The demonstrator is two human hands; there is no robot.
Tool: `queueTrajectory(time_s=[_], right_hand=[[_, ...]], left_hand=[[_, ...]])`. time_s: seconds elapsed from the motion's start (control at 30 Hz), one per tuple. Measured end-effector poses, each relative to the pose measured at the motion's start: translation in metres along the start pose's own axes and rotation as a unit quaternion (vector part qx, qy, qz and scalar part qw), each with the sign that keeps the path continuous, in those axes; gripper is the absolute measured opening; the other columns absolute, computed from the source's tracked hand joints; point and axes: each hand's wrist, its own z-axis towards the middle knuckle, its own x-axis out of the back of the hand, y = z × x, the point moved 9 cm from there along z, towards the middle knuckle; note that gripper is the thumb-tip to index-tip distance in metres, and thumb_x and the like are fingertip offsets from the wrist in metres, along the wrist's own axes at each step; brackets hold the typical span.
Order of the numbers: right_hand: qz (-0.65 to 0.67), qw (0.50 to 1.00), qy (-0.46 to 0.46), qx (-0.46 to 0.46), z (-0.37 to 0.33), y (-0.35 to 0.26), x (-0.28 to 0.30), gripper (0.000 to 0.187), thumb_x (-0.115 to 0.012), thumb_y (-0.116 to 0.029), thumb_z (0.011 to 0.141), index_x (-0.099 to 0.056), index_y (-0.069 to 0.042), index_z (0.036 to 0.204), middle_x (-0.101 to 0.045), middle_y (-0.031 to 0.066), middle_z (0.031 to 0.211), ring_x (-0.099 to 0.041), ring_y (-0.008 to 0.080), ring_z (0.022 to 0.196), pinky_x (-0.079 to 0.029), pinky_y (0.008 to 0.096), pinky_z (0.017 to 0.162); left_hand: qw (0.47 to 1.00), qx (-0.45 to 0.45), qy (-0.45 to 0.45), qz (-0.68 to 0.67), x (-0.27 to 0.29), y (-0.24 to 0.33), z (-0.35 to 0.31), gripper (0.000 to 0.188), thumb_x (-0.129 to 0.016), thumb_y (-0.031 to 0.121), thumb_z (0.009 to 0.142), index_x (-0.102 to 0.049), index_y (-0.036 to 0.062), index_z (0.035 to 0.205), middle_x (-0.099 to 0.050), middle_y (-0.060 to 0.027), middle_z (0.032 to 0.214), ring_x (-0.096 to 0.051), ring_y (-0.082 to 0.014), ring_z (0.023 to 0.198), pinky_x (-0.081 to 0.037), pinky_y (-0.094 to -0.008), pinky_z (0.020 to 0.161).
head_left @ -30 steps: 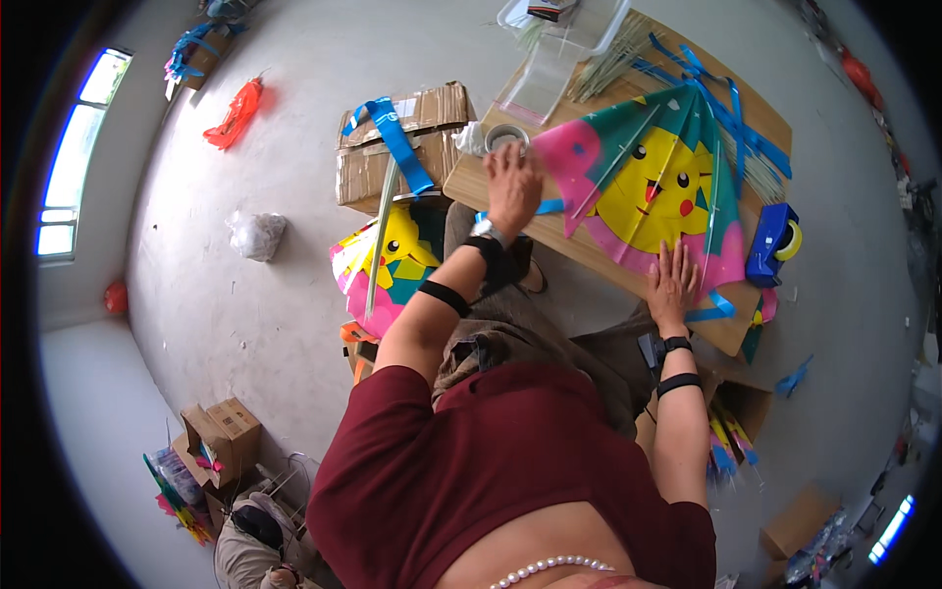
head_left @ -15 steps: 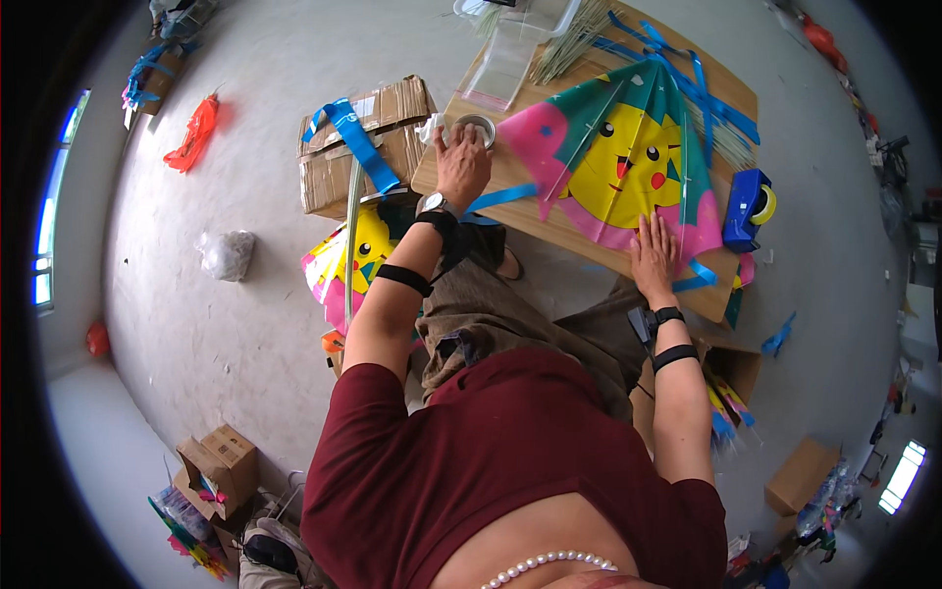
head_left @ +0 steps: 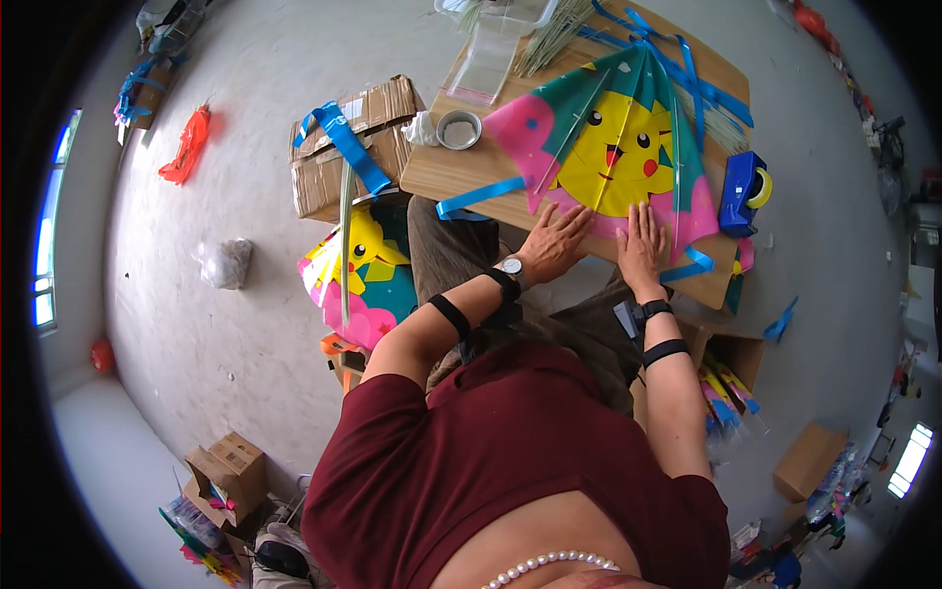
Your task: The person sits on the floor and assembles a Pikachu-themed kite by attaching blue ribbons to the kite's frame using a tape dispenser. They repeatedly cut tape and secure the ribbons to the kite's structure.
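Observation:
A kite (head_left: 610,147) in green, pink and yellow, printed with a cartoon face, lies spread on the wooden table (head_left: 442,177). My left hand (head_left: 556,242) rests on its pink lower edge, fingers stretched out and holding nothing. Close by on the right, my right hand (head_left: 641,242) lies flat on the same edge, fingers extended. Blue ribbon tails (head_left: 481,197) stick out from the kite's sides. Left of the kite stands a small round metal bowl (head_left: 458,130), with a crumpled white wad (head_left: 420,129) beside it.
A blue tape dispenser (head_left: 739,194) stands at the table's right edge. Thin sticks (head_left: 555,37) and a clear plastic sleeve (head_left: 481,67) lie at the far side. A cardboard box (head_left: 383,103) is left of the table, more kites (head_left: 368,275) below it.
My left hand has left the round bowl and moved right to the kite's lower edge. My right hand stays on that edge. The view has shifted slightly.

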Motion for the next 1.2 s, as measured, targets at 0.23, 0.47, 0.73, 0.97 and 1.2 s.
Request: queueTrajectory(time_s=[0.23, 0.47, 0.73, 0.97, 1.2], right_hand=[[-0.023, 0.999, 0.026, 0.000, 0.003, 0.020, 0.004, 0.059, -0.044, -0.037, 0.104, -0.030, -0.014, 0.157, -0.027, 0.0086, 0.163, -0.025, 0.0252, 0.150, -0.017, 0.0500, 0.122], [-0.052, 0.998, -0.026, -0.037, 0.015, 0.009, 0.008, 0.055, -0.044, -0.034, 0.104, -0.035, -0.015, 0.154, -0.030, 0.0086, 0.161, -0.026, 0.0254, 0.149, -0.017, 0.0518, 0.121], [-0.001, 0.997, -0.017, 0.072, 0.013, -0.059, 0.006, 0.049, -0.046, -0.030, 0.103, -0.041, -0.019, 0.151, -0.036, 0.0112, 0.158, -0.030, 0.0276, 0.147, -0.019, 0.0577, 0.118], [-0.024, 0.999, -0.003, 0.039, 0.028, -0.044, 0.004, 0.053, -0.048, -0.032, 0.102, -0.038, -0.025, 0.153, -0.031, 0.0136, 0.160, -0.026, 0.0327, 0.149, -0.017, 0.0580, 0.119], [0.003, 1.000, -0.013, 0.017, 0.031, -0.040, 0.000, 0.060, -0.051, -0.044, 0.100, -0.036, -0.027, 0.155, -0.028, 0.0144, 0.162, -0.023, 0.0331, 0.150, -0.017, 0.0591, 0.118]], left_hand=[[0.999, -0.014, -0.020, 0.033, 0.005, 0.001, -0.008, 0.070, -0.066, 0.039, 0.090, -0.043, 0.0070, 0.147, -0.038, -0.0123, 0.156, -0.031, -0.0244, 0.147, -0.018, -0.0565, 0.120], [0.999, -0.003, -0.021, 0.034, 0.000, 0.002, -0.008, 0.072, -0.066, 0.045, 0.088, -0.045, 0.0058, 0.145, -0.040, -0.0149, 0.153, -0.030, -0.0279, 0.147, -0.018, -0.0579, 0.120], [0.999, 0.004, -0.012, 0.044, 0.002, 0.005, -0.008, 0.076, -0.069, 0.046, 0.086, -0.044, 0.0070, 0.147, -0.038, -0.0143, 0.154, -0.031, -0.0272, 0.146, -0.018, -0.0579, 0.119], [0.999, 0.006, -0.021, 0.048, 0.004, 0.007, -0.013, 0.076, -0.067, 0.047, 0.088, -0.043, 0.0080, 0.148, -0.037, -0.0161, 0.156, -0.030, -0.0279, 0.148, -0.017, -0.0582, 0.119], [0.999, -0.002, -0.021, 0.047, 0.005, 0.007, -0.017, 0.071, -0.068, 0.046, 0.087, -0.047, 0.0110, 0.145, -0.037, -0.0174, 0.156, -0.030, -0.0293, 0.148, -0.017, -0.0583, 0.119]])
